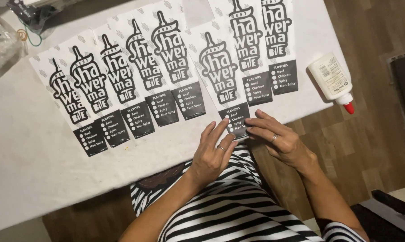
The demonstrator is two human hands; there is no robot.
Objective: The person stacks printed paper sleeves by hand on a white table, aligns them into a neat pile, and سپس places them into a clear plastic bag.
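The paper sleeve (pixel 222 83) under the fingers is lying flat on the white table (pixel 27 170), its lower end reaching the table's near edge, just in front of the person's striped lap (pixel 229 201). It is a long, narrow white sheet, tilting a little to the left, carrying a large black bottle-shaped design filled with chunky lettering and ending in a black panel with small white checkbox lines. The left hand (pixel 213 152) is lying open with the fingers stretched and close together, a ring showing on one finger, and its fingertips are resting on the left part of that black panel. The right hand (pixel 276 139), also wearing a ring, is lying flat and loosely spread, holding nothing, its fingertips pressing on the right side of the same panel. The two hands are nearly meeting over the sleeve's lower end. To the left, further sleeves of the same print are lying in an overlapping row (pixel 117 85), fanning out toward the table's left side, each tilted like the first. To the right and a little farther back, two more sleeves (pixel 263 49) are lying side by side, partly overlapping the one being pressed. Well to the right, near the table's edge, a white glue bottle (pixel 331 78) with a red tip is lying on its side, the tip pointing toward the wooden floor (pixel 372 134). At the far left corner a clear plastic bag (pixel 3 49) is sitting beside some rubber bands (pixel 27 35).
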